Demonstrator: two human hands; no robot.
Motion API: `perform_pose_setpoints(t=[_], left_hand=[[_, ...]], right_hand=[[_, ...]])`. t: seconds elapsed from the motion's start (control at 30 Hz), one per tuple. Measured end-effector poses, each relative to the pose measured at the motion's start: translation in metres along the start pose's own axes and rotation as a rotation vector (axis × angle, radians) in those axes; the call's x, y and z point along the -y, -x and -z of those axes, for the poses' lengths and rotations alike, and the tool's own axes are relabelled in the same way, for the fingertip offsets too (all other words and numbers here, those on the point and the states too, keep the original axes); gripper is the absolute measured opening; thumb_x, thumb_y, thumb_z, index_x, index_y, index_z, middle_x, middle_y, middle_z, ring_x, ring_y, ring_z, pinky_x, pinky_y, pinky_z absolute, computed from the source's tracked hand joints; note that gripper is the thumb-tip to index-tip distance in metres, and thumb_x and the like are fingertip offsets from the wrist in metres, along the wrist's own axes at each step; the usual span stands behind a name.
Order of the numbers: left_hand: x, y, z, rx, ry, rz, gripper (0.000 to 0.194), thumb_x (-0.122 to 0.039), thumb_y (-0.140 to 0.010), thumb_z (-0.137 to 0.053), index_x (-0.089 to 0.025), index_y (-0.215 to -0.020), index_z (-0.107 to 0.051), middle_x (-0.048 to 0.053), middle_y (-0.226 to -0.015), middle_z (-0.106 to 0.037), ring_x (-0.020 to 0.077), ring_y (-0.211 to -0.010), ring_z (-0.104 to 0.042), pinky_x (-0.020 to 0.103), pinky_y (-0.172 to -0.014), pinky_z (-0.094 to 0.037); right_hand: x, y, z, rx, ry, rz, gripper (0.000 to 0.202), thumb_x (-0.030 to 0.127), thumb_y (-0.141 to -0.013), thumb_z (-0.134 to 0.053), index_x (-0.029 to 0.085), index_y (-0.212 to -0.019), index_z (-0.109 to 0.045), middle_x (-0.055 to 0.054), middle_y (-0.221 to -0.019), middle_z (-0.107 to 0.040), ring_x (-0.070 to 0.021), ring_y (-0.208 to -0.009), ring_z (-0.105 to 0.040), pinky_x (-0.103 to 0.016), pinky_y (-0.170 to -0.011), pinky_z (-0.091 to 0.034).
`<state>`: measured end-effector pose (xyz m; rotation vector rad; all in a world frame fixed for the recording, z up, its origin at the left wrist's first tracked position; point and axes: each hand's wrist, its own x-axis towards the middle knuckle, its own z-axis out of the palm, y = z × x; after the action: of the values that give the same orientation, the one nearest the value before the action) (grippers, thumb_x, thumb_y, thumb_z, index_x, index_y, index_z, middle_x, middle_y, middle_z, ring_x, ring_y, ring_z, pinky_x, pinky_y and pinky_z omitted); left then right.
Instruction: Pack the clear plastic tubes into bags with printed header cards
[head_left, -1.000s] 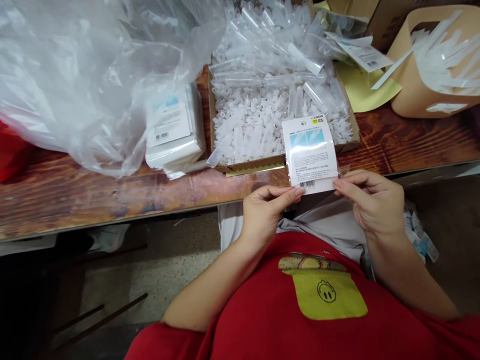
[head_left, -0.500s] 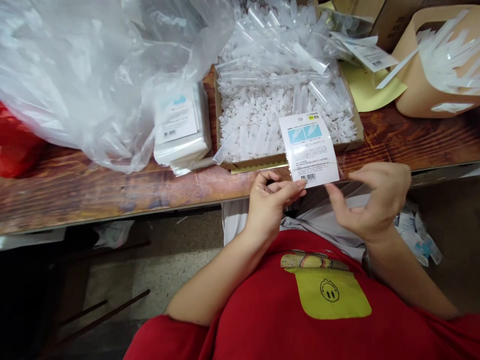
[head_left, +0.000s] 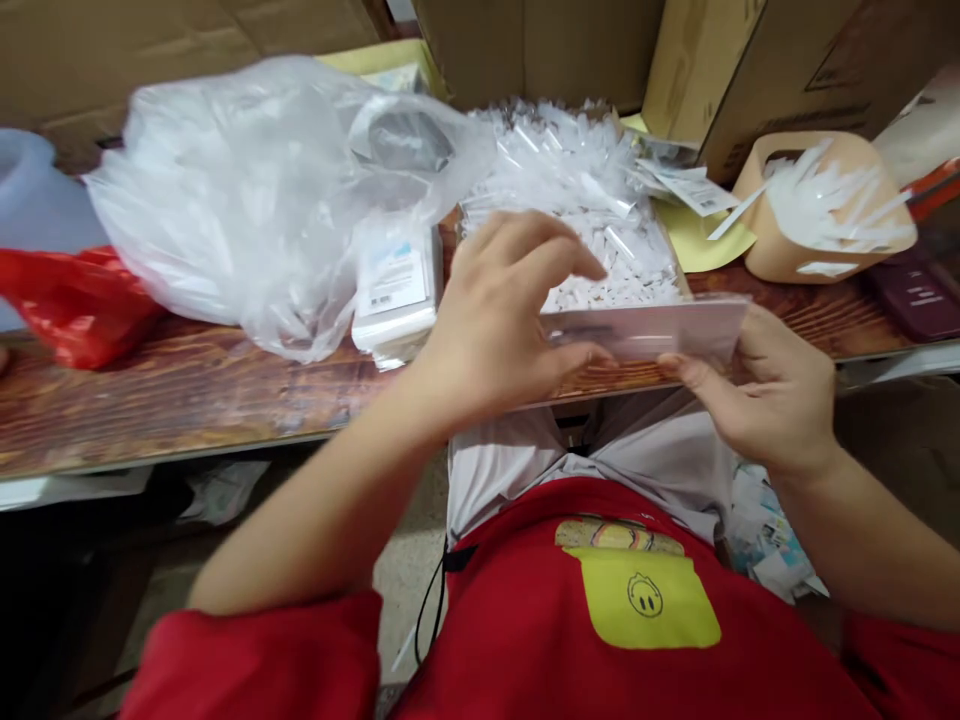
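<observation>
My right hand [head_left: 780,390] pinches the right end of a clear plastic packet [head_left: 645,330] between thumb and fingers. The packet lies sideways and tilted, so its printed side does not show. Around its left end, my left hand [head_left: 502,310] is spread, thumb and fingers apart; whether it touches the plastic I cannot tell. Behind the hands is a heap of small white plastic pieces and clear tubes [head_left: 555,160] in a shallow cardboard tray, partly covered by my left hand. A stack of printed packets [head_left: 394,285] stands left of it.
A big clear plastic bag [head_left: 247,200] and a red bag [head_left: 82,300] lie on the left of the wooden table [head_left: 187,390]. At right stand a tan bin [head_left: 787,240] of white strips and a dark red flat object [head_left: 919,290]. Cardboard boxes [head_left: 555,50] line the back.
The packet has turned from upright, card facing me, to sideways. My left hand has let go and opened; my right hand now grips the packet. The view has tilted up.
</observation>
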<state>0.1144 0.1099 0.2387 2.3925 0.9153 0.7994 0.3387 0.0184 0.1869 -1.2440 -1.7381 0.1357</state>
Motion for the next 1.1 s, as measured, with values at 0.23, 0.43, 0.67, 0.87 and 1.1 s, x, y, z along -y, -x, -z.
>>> perform_pose_setpoints(t=[0.23,0.43,0.67,0.87,1.1], left_hand=[[-0.020,-0.025,0.011,0.596,0.068,0.117,0.018,-0.031,-0.067,-0.086,-0.018,-0.065,-0.073,-0.007,-0.055,-0.059,0.0105,-0.055,-0.053,0.026,-0.060,-0.039],[-0.028,-0.020,0.009,0.817,0.399,0.186,0.023,-0.040,-0.068,-0.085,-0.020,-0.074,-0.075,-0.004,-0.065,-0.065,0.0131,-0.063,-0.059,0.025,-0.062,-0.043],[-0.017,-0.008,-0.019,1.189,0.929,0.498,0.040,-0.050,-0.062,-0.091,-0.019,-0.082,-0.074,0.001,-0.075,-0.074,0.0200,-0.074,-0.068,0.031,-0.072,-0.056],[-0.025,-0.006,-0.036,0.865,0.544,0.395,0.031,-0.028,-0.051,-0.095,-0.018,-0.069,-0.072,-0.002,-0.066,-0.070,0.0129,-0.058,-0.060,0.024,-0.054,-0.047],[-0.069,-0.012,-0.070,0.693,0.174,0.288,0.028,-0.022,-0.059,-0.091,-0.020,-0.062,-0.063,-0.005,-0.054,-0.058,0.0140,-0.050,-0.051,0.027,-0.049,-0.035]], right_hand=[[0.012,-0.018,0.025,0.404,-0.536,-0.324,0.032,0.039,-0.079,-0.086,0.027,-0.108,-0.078,-0.001,-0.093,-0.080,-0.0190,-0.078,-0.075,-0.029,-0.066,-0.061],[0.033,-0.015,0.034,0.288,-0.423,-0.081,0.008,0.028,-0.093,-0.074,0.028,-0.097,-0.080,0.000,-0.087,-0.078,-0.0143,-0.075,-0.072,-0.027,-0.066,-0.057],[0.049,0.027,0.047,0.240,0.203,0.696,0.017,0.031,-0.097,-0.070,0.032,-0.113,-0.076,0.006,-0.124,-0.076,-0.0168,-0.110,-0.065,-0.039,-0.101,-0.044],[0.029,0.062,0.055,0.200,-0.015,0.075,0.075,0.068,-0.083,-0.073,0.025,-0.143,-0.057,-0.016,-0.151,-0.051,-0.0343,-0.134,-0.054,-0.049,-0.103,-0.052],[0.020,0.055,0.035,0.071,-0.197,-0.276,0.020,0.037,-0.088,-0.077,0.022,-0.074,-0.072,-0.002,-0.072,-0.069,-0.0159,-0.067,-0.064,-0.029,-0.063,-0.053]])
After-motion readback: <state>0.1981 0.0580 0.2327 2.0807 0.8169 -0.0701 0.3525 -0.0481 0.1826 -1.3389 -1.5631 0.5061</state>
